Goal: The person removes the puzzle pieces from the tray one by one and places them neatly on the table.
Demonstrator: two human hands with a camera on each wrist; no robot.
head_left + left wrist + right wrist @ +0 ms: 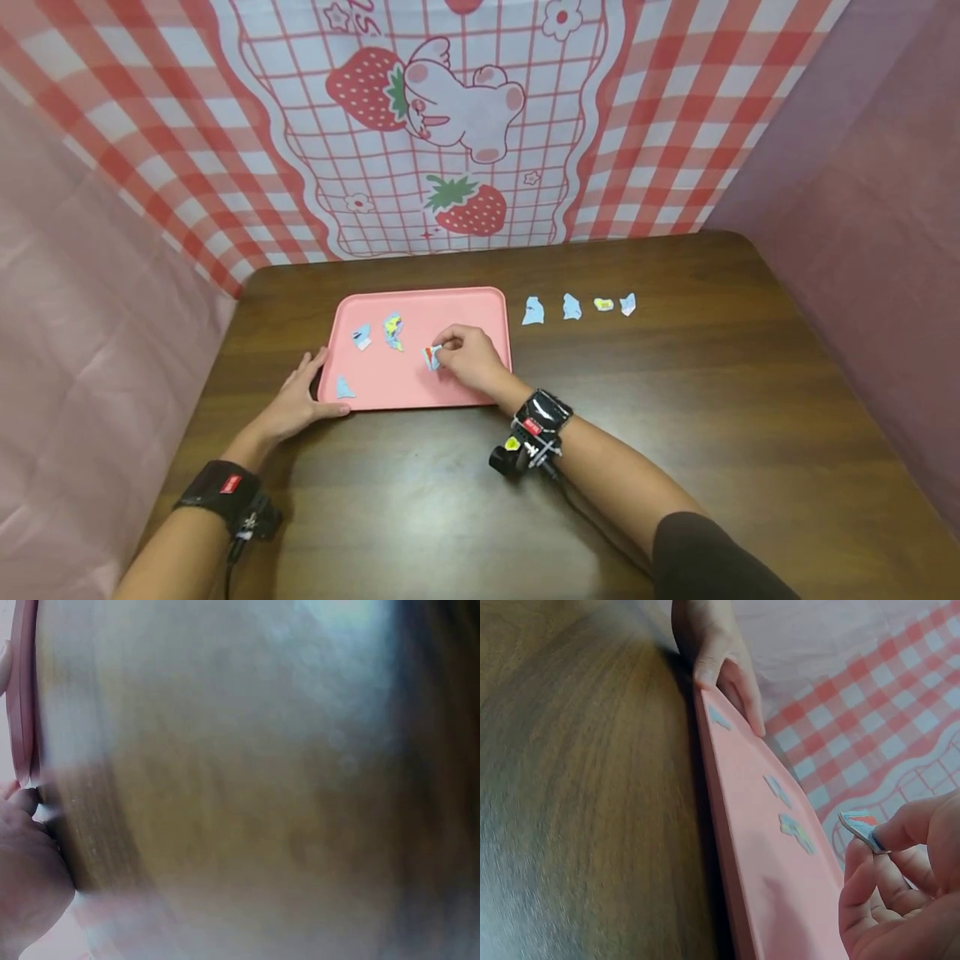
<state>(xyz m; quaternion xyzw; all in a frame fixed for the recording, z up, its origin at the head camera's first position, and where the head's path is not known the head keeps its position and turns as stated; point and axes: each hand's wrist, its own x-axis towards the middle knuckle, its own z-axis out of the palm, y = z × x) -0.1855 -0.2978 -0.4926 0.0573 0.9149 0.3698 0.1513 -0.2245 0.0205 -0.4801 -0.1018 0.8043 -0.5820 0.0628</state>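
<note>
My right hand point(472, 360) is over the pink tray point(390, 396), pinching a small blue, white and red puzzle piece point(861, 825) between thumb and fingertips. In the right wrist view that piece is raised above the tray floor. At the tray's near left corner my left hand point(296, 400) holds the rim, thumb along the front edge and fingers along the left side. Inside the tray lie a blue-and-white piece point(362, 337), a yellow-and-blue piece point(393, 331) and a plain light blue piece point(344, 387), all apart. The left wrist view is mostly blurred wood.
Right of the tray, several loose pieces lie in a row on the brown wooden table point(675, 417), among them a blue one point(533, 311) and a yellow one point(603, 305). A checked strawberry cloth point(450, 108) hangs behind the table. Pink cloth point(67, 333) hangs at the left.
</note>
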